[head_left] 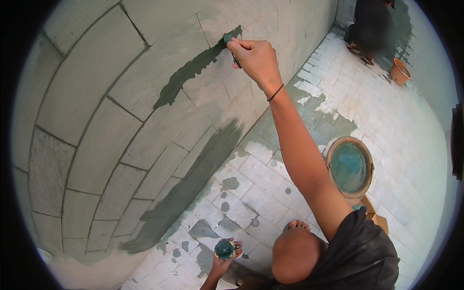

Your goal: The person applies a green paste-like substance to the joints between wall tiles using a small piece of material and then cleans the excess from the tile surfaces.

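Observation:
My right hand, fingers pinched, grips a small tool with a dark green lump of paste at the wall. A dark green, ragged smear runs along a joint of the stone-tiled wall, down-left from my hand. A broader damp dark band crosses the lower wall. My left hand, low at the bottom centre, holds a small round container of dark green paste. The tool is mostly hidden by my fingers.
A bucket of greenish water stands right of my arm on the wet-spotted tiled floor, with cardboard below it. A person in dark clothes crouches at the upper right near an orange bucket. My bare knee is low centre-right.

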Motion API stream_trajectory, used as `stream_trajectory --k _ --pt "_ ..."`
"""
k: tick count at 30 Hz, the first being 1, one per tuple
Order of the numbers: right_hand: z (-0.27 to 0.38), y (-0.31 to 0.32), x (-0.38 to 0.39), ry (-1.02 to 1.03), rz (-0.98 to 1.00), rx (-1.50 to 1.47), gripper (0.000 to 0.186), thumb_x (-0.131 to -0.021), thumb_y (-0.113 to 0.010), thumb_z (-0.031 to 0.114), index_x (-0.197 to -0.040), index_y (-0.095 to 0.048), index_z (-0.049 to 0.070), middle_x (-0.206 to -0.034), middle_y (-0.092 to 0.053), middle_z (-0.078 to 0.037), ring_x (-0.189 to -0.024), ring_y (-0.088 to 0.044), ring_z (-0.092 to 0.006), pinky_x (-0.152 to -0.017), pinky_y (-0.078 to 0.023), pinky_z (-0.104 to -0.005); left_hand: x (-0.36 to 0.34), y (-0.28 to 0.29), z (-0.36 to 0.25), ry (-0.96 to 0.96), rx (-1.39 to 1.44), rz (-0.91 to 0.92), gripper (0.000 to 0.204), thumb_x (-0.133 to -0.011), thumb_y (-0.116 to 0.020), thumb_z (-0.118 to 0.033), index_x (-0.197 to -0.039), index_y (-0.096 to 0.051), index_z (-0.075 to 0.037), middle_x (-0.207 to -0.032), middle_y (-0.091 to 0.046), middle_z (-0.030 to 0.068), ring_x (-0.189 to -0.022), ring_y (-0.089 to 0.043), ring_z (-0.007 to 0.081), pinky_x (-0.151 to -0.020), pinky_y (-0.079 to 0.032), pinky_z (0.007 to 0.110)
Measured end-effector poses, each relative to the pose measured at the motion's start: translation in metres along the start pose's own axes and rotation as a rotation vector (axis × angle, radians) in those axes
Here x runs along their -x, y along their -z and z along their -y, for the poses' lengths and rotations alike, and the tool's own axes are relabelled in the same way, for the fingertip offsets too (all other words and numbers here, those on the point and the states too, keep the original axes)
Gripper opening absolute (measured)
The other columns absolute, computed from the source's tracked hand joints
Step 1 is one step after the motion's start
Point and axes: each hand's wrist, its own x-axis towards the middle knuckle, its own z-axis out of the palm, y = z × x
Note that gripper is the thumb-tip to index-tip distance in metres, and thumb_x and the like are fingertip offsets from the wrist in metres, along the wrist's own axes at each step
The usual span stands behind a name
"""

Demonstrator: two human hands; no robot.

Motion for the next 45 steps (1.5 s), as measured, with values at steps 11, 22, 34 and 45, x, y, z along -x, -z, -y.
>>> stream_trajectory --k 11,22,34,45 --pt "0.027 -0.027 0.044 -0.087 0.119 -0.188 0.035 -0.089 -0.070 0.022 -0.072 -0.071 -0.009 -0.073 -0.072 -0.009 -0.061 -0.068 -0.0095 -0.058 -0.054 -0.0246 0.004 0.003 0.009 -0.047 0.105 0.093 0.057 -0.094 -0.063 0.009 -0.146 -0.041 0.002 -0.135 -0.064 0.0174 -0.126 -0.063 0.0255 -0.109 -0.050 0.040" --pt "-0.060 0.041 0.058 -0.310 0.309 -0.897 0.048 -0.099 -0.069 0.018 -0.139 -0.058 -0.005 -0.114 -0.066 -0.009 -0.104 -0.065 -0.0165 -0.095 -0.056 -0.0332 0.008 0.004 0.006 -0.080 0.002 0.080 0.060 -0.095 -0.065 -0.001 -0.148 -0.038 0.002 -0.131 -0.065 0.0231 -0.123 -0.065 0.0311 -0.109 -0.049 0.044" --pt "-0.092 0.056 -0.047 0.780 0.066 0.319 0.049 -0.086 -0.070 0.003 -0.131 -0.071 0.021 -0.132 -0.066 -0.009 -0.112 -0.070 -0.0269 -0.098 -0.056 -0.0344 0.007 0.001 0.017 -0.012 0.113 -0.030 0.056 -0.094 -0.066 0.004 -0.145 -0.042 0.003 -0.130 -0.066 0.0180 -0.122 -0.064 0.0250 -0.108 -0.049 0.041" --pt "-0.102 0.052 -0.083 1.019 0.058 0.393 0.050 -0.087 -0.070 0.003 -0.131 -0.071 0.027 -0.132 -0.066 -0.006 -0.122 -0.064 -0.0271 -0.098 -0.058 -0.0374 0.003 0.003 0.025 0.032 0.097 -0.063 0.059 -0.093 -0.067 0.004 -0.145 -0.041 0.001 -0.130 -0.065 0.0184 -0.122 -0.064 0.0251 -0.107 -0.050 0.041"
